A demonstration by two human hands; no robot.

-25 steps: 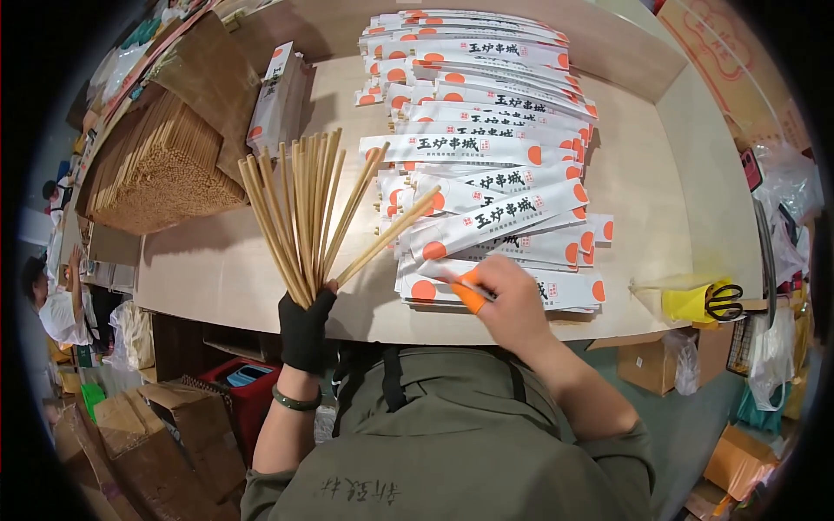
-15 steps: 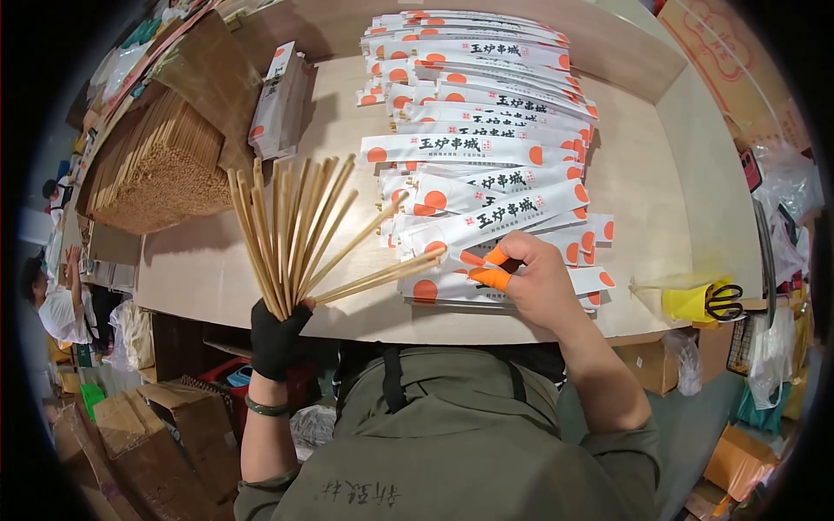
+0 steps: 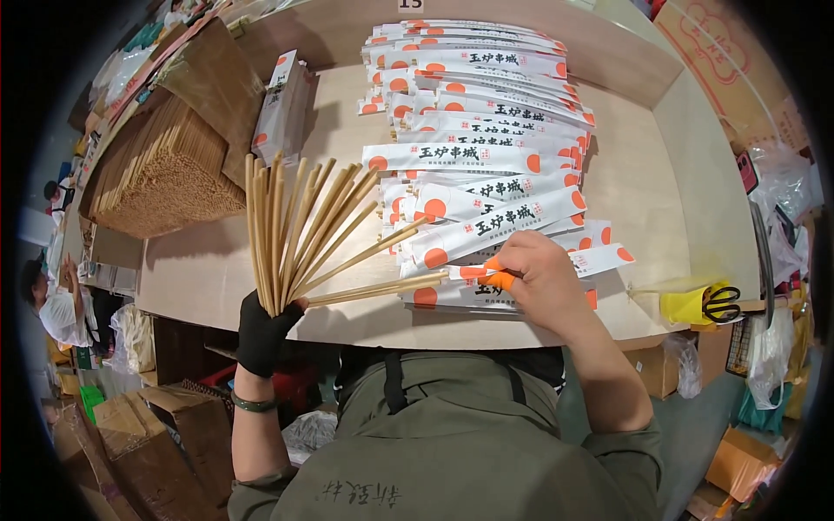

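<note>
My left hand [image 3: 268,334], in a black fingerless-looking glove, grips a fanned bunch of wooden chopsticks [image 3: 317,221] by their lower ends. One pair [image 3: 378,289] points out to the right, apart from the fan. Orange covers sit on the thumb and a finger of my right hand [image 3: 543,278], which pinches the left end of a white paper chopstick sleeve [image 3: 599,259]. The pair's tips meet that end; whether they are inside it is hard to make out. Under and beyond lies a long overlapping pile of white sleeves [image 3: 482,161] with orange dots and black lettering.
At the left a torn carton [image 3: 208,87] holds a dense block of chopsticks [image 3: 165,187]. A stack of sleeves [image 3: 282,108] stands beside it. Black-handled scissors [image 3: 721,304] rest in a yellow holder [image 3: 686,304] at the table's right edge. Another person [image 3: 65,313] is far left.
My left hand has shifted slightly left, and the projecting pair has swung lower. My right fingers have closed on the sleeve's end, now at the pair's tips.
</note>
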